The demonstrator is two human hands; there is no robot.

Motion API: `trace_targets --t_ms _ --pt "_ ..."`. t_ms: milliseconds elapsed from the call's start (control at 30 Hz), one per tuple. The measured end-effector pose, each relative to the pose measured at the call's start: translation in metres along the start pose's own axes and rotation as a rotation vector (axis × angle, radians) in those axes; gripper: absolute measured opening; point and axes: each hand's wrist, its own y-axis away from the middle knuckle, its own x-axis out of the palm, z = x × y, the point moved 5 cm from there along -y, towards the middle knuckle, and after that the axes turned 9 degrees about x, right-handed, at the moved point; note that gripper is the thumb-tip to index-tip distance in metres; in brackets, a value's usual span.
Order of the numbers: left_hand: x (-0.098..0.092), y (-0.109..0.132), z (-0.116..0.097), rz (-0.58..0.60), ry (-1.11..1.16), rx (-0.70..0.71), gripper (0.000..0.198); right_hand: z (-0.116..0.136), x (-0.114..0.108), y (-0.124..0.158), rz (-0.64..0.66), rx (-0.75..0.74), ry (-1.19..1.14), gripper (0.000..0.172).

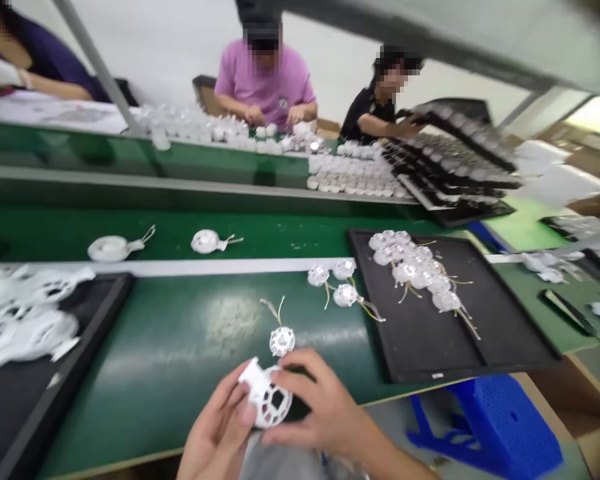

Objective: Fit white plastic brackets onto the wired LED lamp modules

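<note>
Both my hands meet at the near edge of the green bench on one white round plastic housing with cut-out holes (269,398). My left hand (219,427) grips it from the left, thumb on its face. My right hand (325,410) closes on it from the right, fingers curled over its top. Just beyond lies a small round LED module with two wires (281,340). Three more such modules (336,283) sit further back.
A black tray (500,333) at right carries several wired modules (413,267). A second black tray (87,320) at left holds white housings (25,320). Two white parts (111,248) lie on the conveyor. Three people work across the line. A blue stool (500,427) stands lower right.
</note>
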Motion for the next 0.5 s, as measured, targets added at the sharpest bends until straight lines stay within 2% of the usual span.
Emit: trace_targets --t_ms 67,100,133,200,267,300,367,500 --pt "0.009 0.004 0.012 0.147 0.080 -0.065 0.055 -0.002 -0.005 0.005 0.072 0.031 0.002 0.070" --pt "0.013 0.002 0.011 0.214 0.051 -0.036 0.051 -0.003 -0.009 0.005 0.108 0.044 0.009 0.067" --pt "0.015 -0.003 0.007 0.249 -0.022 0.046 0.047 -0.005 -0.014 0.003 0.124 0.060 0.016 0.065" --pt "0.014 -0.021 -0.008 0.245 -0.297 0.320 0.044 -0.013 -0.025 -0.008 0.083 0.115 0.057 0.062" --pt "0.019 -0.040 -0.022 0.225 -0.637 0.599 0.058 -0.027 -0.032 -0.024 0.013 0.188 0.132 0.061" --pt "0.024 -0.050 -0.024 0.240 -0.782 0.688 0.069 -0.034 -0.031 -0.032 -0.003 0.213 0.175 0.059" --pt "0.035 -0.069 -0.018 0.307 -0.976 0.759 0.083 -0.046 -0.021 -0.043 0.019 0.234 0.248 0.054" --pt "0.046 -0.088 -0.001 0.348 -1.086 0.794 0.089 -0.060 0.005 -0.044 0.085 0.264 0.324 0.050"
